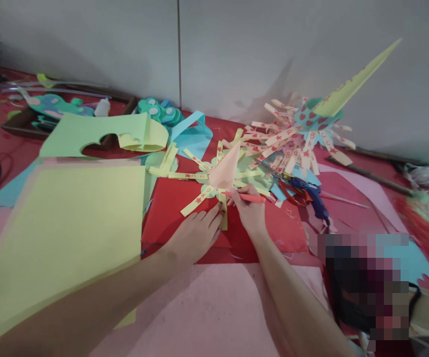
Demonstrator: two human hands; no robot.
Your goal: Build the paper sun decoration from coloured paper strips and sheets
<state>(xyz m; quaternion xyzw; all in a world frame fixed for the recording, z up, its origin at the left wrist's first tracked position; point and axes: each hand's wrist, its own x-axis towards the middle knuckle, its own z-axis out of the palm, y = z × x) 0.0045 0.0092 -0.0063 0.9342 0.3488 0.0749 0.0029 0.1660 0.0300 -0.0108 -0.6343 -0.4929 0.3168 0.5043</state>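
A paper craft lies on a red board [185, 218]: a pale pink paper cone [225, 171] stands on a green scalloped base, with yellow paper strips [195, 201] spreading outward. Red letters and stars mark several strips. My right hand [250, 210] grips a red marker [249, 197], its tip end by the strip just below the cone. Flat on the board, my left hand [195, 233] has its fingers stretched out, the fingertips touching that same strip. Exactly where the marker tip meets the paper is hard to make out.
A stack of yellow sheets [88, 208] lies at left, below a cut green sheet [95, 131]. Behind stands a brown tray [17, 128] with foam pieces. At right are a finished-looking cone craft [318, 119], orange-handled scissors [292, 193] and a blue glue gun [314, 196].
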